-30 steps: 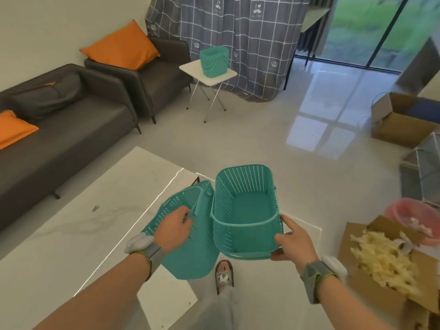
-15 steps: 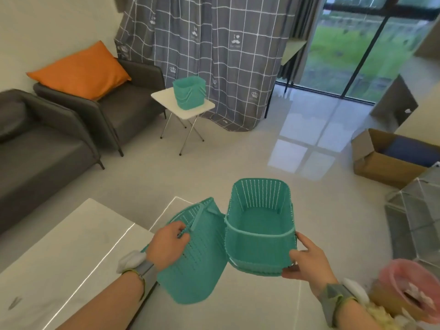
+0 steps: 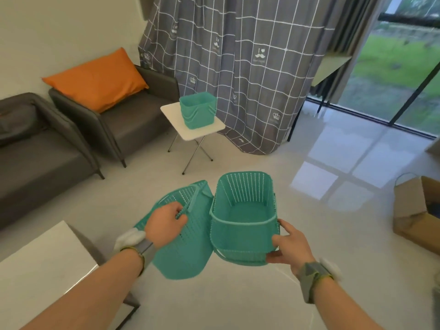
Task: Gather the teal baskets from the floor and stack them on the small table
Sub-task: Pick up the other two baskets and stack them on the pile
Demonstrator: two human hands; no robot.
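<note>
A pale tiled floor (image 3: 238, 303) runs ahead of me to a grey checked curtain (image 3: 238, 55) at twelve o'clock, with a dark armchair (image 3: 123, 120) and its orange cushion (image 3: 97, 77) at ten o'clock and a cardboard box (image 3: 414, 210) at three o'clock. The small folding bench (image 3: 176, 110) stands at eleven o'clock, and a teal basket stack (image 3: 197, 113) sits on it upright, mouth up.

Over the last second the bench has drawn nearer and grown in my view, and the white low table (image 3: 42, 270) at eight o'clock has slid back beside me. I take that to mean I am walking the load over; the gathering looks done for these two and the stacking remains.

My left hand (image 3: 166, 225) is clenched on the rim of the left basket (image 3: 188, 246), which hangs tipped on its side, mouth facing ten o'clock, long axis running steeply from top to bottom. My right hand (image 3: 290, 246) grips the near right corner of the right basket (image 3: 242, 217), thumb over the rim. That one is held nearly level, mouth up and tilted slightly toward me, long axis pointing at twelve o'clock toward the curtain. The two baskets touch along their inner sides.
</note>
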